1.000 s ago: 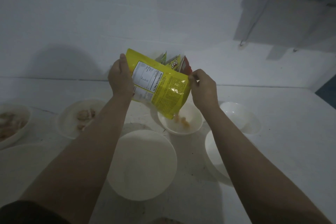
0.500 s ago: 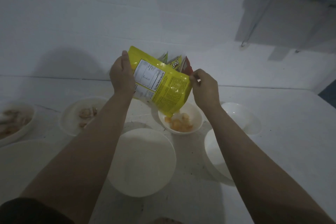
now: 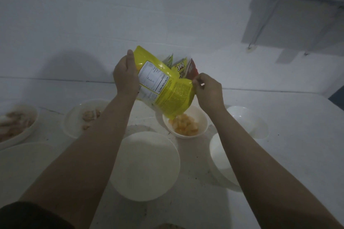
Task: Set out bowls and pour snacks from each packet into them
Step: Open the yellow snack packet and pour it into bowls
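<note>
A yellow snack packet (image 3: 167, 89) is tipped mouth-down over a small white bowl (image 3: 202, 117) in the middle of the table. My left hand (image 3: 124, 74) grips the packet's upper left end. My right hand (image 3: 208, 91) pinches its right edge. Orange snack pieces (image 3: 186, 125) lie heaped in the bowl under the packet's lower corner. Several other packets (image 3: 183, 67) stand behind it against the wall.
A large white bowl (image 3: 145, 165) sits nearest me. Two white bowls (image 3: 240, 117) (image 3: 217, 152) are on the right. On the left, two bowls (image 3: 74, 124) (image 3: 28, 132) hold pale snacks, and another white bowl (image 3: 22, 165) sits near the front left.
More orange snack pieces have dropped from the packet into the small bowl, and the heap has grown. Both hands keep their hold on the tilted packet.
</note>
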`<state>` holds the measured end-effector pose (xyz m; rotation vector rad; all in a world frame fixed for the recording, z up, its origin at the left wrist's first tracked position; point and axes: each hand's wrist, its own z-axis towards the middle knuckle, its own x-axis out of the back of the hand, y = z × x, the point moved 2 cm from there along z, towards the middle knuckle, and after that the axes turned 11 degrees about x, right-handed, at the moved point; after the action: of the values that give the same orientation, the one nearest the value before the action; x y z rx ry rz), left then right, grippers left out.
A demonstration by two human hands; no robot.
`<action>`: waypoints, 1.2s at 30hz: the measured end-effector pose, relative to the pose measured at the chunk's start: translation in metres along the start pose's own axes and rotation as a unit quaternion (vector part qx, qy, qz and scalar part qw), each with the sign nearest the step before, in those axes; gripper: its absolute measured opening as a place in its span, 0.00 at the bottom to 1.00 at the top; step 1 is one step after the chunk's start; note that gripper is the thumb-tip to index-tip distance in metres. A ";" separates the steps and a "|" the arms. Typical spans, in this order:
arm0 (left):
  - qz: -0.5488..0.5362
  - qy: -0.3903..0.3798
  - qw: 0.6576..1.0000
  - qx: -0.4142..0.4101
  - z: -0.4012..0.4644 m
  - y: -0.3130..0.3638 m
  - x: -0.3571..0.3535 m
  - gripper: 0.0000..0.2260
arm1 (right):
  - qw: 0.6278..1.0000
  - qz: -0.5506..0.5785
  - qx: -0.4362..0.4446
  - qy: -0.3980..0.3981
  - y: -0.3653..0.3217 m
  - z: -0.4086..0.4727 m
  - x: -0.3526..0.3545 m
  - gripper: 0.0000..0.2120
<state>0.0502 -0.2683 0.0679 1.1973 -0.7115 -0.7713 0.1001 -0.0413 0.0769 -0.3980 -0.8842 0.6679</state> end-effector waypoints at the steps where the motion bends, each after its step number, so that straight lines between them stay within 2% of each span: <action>1: 0.000 0.000 1.000 0.000 0.000 -0.001 0.000 0.21 | 1.000 0.006 -0.002 0.002 -0.001 0.000 0.001 0.06; 7: -0.002 -0.005 1.000 0.008 0.001 -0.002 0.000 0.21 | 0.999 0.032 -0.006 -0.002 -0.004 0.000 0.004 0.06; 20: 0.003 -0.005 1.000 -0.005 0.002 -0.002 -0.001 0.21 | 1.000 0.012 0.004 0.021 -0.005 -0.002 0.004 0.06; 36: -0.007 -0.002 1.000 0.021 0.009 -0.009 0.009 0.22 | 1.000 0.014 0.012 0.024 -0.005 0.005 -0.002 0.06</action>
<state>0.0461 -0.2823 0.0614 1.2408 -0.7271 -0.7726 0.0970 -0.0464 0.0813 -0.4034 -0.8260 0.6916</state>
